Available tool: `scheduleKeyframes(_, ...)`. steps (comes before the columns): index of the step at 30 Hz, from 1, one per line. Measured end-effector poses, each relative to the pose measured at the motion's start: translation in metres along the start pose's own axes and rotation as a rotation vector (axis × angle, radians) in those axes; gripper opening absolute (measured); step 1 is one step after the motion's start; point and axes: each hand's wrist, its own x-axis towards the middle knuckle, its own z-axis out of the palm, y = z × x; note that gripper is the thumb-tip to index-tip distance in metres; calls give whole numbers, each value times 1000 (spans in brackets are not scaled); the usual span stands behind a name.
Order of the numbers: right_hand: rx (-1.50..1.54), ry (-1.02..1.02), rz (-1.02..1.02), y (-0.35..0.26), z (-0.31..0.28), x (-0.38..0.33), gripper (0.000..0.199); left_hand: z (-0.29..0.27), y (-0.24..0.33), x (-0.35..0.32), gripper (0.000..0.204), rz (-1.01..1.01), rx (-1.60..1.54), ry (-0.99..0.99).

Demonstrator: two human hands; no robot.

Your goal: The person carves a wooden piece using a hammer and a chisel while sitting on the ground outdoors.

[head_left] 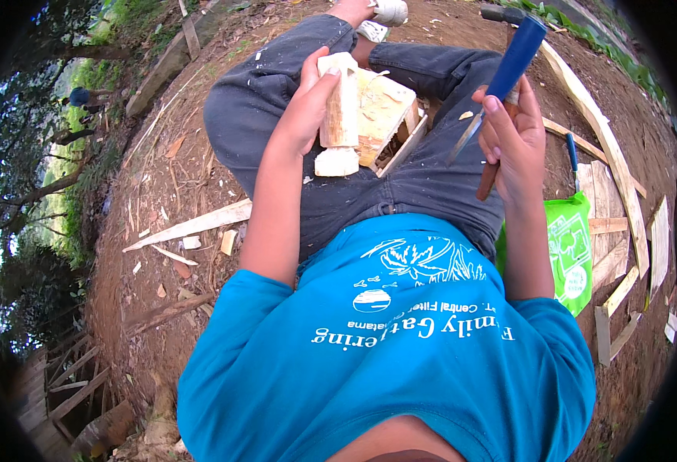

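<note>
My left hand (307,100) grips a pale carved wooden piece (340,108), upright over my lap, with a notch near its lower end. My fingers wrap its upper left side. In my right hand (517,135) is a blue-handled chisel (517,58), its narrow metal blade slanting down and left, apart from the wood. A hammer (488,181) with a brown wooden handle is held in the same hand; its dark head shows beyond the blue handle. Between my legs rests a larger pale wood block (381,104), partly hidden by the carved piece.
Wood chips (192,242) and a long pointed offcut (192,225) lie on the soil at left. On the right are a green bag (569,246), long planks (608,146) and another blue-handled tool (571,154). A person (84,98) is far off among trees.
</note>
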Motion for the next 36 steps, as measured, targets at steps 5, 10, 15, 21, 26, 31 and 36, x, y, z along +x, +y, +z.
scheduleKeyframes(5, 25, -7, 13, 0, 1, -1, 65, 4, -27, 18, 45, -29, 625, 87)
scheduleKeyframes(10, 24, 1, 10, 0, -4, -2, 66, 12, -14, 8, 47, 175, 1070, 33)
scheduleKeyframes(15, 36, -4, 10, 0, -4, -2, 60, 4, 21, -14, 60, 71, 1051, 56)
scheduleKeyframes(21, 42, -13, -11, 1, -5, -4, 68, 16, 32, -71, 89, 265, 1234, -89)
scheduleKeyframes(26, 41, -30, -5, 2, -1, -7, 69, 8, 24, -71, 79, 316, 1163, 55)
scheduleKeyframes(31, 27, -25, -16, -3, -1, -11, 69, -24, 60, -61, 76, 296, 869, 26)
scheduleKeyframes(36, 46, -27, -17, -4, 1, -12, 69, -43, 95, -42, 71, 237, 538, -203)
